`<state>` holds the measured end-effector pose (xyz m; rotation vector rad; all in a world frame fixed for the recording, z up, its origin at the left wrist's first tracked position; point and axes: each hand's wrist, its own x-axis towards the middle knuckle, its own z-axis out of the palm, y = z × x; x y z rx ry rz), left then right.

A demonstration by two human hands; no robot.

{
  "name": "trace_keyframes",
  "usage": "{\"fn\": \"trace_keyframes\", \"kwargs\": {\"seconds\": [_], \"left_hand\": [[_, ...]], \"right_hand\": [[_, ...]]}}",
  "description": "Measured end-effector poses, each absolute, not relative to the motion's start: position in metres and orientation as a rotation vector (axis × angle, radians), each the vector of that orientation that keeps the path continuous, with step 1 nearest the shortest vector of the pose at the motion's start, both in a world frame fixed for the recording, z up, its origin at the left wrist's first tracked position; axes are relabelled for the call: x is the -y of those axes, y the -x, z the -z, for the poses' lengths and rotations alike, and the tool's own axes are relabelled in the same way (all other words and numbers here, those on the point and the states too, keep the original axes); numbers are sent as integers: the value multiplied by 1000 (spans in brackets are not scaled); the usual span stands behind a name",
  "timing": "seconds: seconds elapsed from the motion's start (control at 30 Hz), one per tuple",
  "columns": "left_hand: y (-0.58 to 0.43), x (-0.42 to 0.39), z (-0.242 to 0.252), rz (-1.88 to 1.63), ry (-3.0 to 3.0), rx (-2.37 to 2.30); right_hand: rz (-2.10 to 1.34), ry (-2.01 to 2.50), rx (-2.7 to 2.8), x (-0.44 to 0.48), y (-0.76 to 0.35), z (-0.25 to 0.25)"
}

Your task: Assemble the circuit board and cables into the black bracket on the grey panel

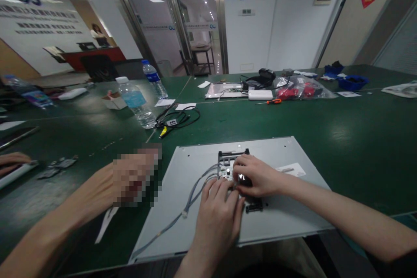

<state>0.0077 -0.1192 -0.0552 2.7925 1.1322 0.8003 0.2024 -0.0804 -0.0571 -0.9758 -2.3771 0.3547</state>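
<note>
A grey metal panel (286, 217) lies flat on the green table (358, 139) in front of me. Near its middle sits a small circuit board in a black bracket (228, 163), with pale blue-grey cables (195, 186) running off to the left. My left hand (218, 217) rests on the panel with its fingers stretched forward onto the board. My right hand (260, 178) comes in from the right, its fingers curled round a small dark object (243, 179) that I cannot make out. The fingertips of both hands meet over the board.
Another person's forearm (81, 200) lies on the table left of the panel; a further hand (11, 160) shows at the far left. Two water bottles (138, 104), a black cable (177, 119), an orange screwdriver (273, 101), a bag of red parts (298, 89) and blue trays (353, 81) stand beyond.
</note>
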Motion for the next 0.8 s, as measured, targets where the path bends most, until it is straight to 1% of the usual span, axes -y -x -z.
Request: {"fn": "trace_keyframes", "kwargs": {"seconds": [0.43, 0.8], "left_hand": [[-3, 116, 60, -734, -2756, -1055], [-4, 116, 59, -696, -2801, -1120]], "right_hand": [[-455, 952, 2367, 78, -206, 58], [-451, 916, 2392, 75, -206, 64]]}}
